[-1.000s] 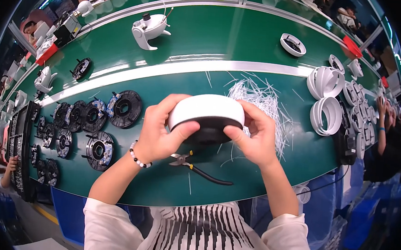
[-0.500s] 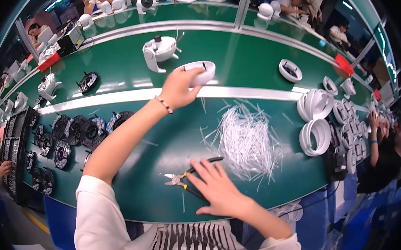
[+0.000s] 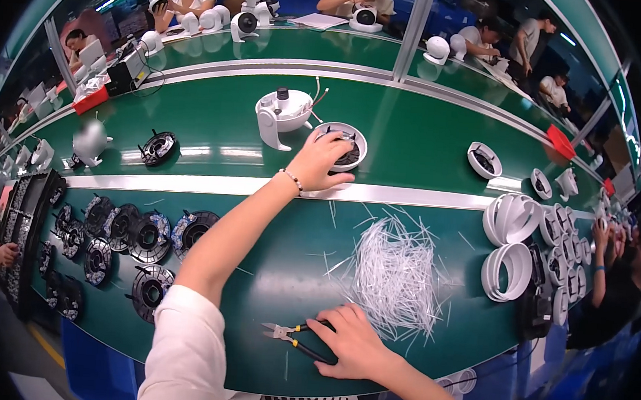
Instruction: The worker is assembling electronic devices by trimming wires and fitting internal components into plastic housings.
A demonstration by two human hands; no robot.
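Observation:
My left hand (image 3: pixel 323 159) reaches out to a round white housing (image 3: pixel 359 145) with a black insert, which lies face up on the green belt. Its fingers lie stretched over the near left part of the housing, and the thumb stands apart at the near rim. Just left of that is a white camera body (image 3: pixel 289 110) on a curved bracket, with thin wires sticking up. On the near table my right hand (image 3: pixel 355 345) is curled round the black handles of side cutters (image 3: pixel 281 332), whose jaws point left and are spread apart.
A heap of clear plastic strips (image 3: pixel 397 280) lies right of centre. Several black round parts (image 3: pixel 150 292) stand at left beside a dark tray (image 3: pixel 25 231). White rings (image 3: pixel 507 272) are stacked at right. A pale rail (image 3: pixel 410 197) divides table and belt. Co-workers sit beyond.
The white housing, tilted in my left hand before, now lies flat on the belt, its black insert showing. My right hand's fingers, spread before, have closed round the cutters' handles. The view has shifted.

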